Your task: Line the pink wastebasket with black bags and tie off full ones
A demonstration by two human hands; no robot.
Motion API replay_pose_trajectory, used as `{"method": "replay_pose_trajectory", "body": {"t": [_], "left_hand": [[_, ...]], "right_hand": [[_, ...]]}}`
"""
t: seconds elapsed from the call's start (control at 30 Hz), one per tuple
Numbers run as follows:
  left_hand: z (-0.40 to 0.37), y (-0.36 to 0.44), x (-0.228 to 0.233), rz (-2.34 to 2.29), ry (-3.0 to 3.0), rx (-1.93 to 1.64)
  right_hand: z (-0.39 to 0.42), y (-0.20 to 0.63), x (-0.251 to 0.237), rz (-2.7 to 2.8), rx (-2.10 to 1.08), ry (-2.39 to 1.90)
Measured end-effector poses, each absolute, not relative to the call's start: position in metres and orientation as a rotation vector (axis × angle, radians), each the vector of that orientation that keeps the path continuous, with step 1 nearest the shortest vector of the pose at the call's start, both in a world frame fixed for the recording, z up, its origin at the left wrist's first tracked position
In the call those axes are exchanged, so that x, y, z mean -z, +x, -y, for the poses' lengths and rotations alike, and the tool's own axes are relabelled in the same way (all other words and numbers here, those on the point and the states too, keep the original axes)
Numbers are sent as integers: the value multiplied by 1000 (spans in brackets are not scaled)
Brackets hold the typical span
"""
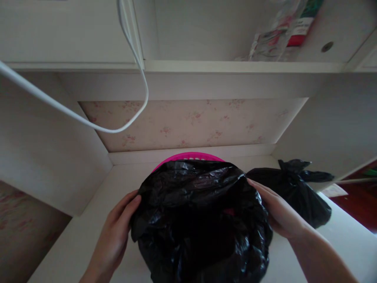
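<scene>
A black plastic garbage bag point(191, 188) is spread over a bright pink basket point(193, 154), with its mouth facing up toward me. Only the basket's far rim shows clearly, along with a small pink patch inside the bag. At the left side of the bag's edge, my left hand point(118, 226) grips the plastic, thumb on top. Opposite it, my right hand point(277, 210) holds the right edge, its fingers partly hidden by the plastic. Just beyond my right hand sits a second black bag point(306, 196), tied in a knot at its top.
White shelving surrounds the white tabletop point(129, 173), with a raised shelf point(235, 67) overhead holding clear plastic packaging point(271, 41). A white cable point(114, 129) hangs across the upper left. Flowered wallpaper point(194, 122) covers the back wall.
</scene>
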State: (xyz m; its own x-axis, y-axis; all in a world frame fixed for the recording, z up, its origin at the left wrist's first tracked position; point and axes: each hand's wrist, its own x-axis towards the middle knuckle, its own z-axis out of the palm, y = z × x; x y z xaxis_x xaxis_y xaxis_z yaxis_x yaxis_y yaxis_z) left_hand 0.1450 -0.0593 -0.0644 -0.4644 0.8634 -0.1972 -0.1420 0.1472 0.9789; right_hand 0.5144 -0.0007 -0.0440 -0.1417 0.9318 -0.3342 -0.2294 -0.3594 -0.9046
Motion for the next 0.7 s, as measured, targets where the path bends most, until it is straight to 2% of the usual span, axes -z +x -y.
{"method": "replay_pose_trajectory", "body": {"t": [0.23,0.47,0.7], "left_hand": [[59,133,58,-1653,1002,-1354],[19,144,44,-1321,799,-1304],[1,151,46,-1243,741,-1344]], "right_hand": [[7,532,43,914,-1763,-1177],[-22,522,46,1005,-1238,-1196],[-39,511,42,1034,-1353,-1205]]}}
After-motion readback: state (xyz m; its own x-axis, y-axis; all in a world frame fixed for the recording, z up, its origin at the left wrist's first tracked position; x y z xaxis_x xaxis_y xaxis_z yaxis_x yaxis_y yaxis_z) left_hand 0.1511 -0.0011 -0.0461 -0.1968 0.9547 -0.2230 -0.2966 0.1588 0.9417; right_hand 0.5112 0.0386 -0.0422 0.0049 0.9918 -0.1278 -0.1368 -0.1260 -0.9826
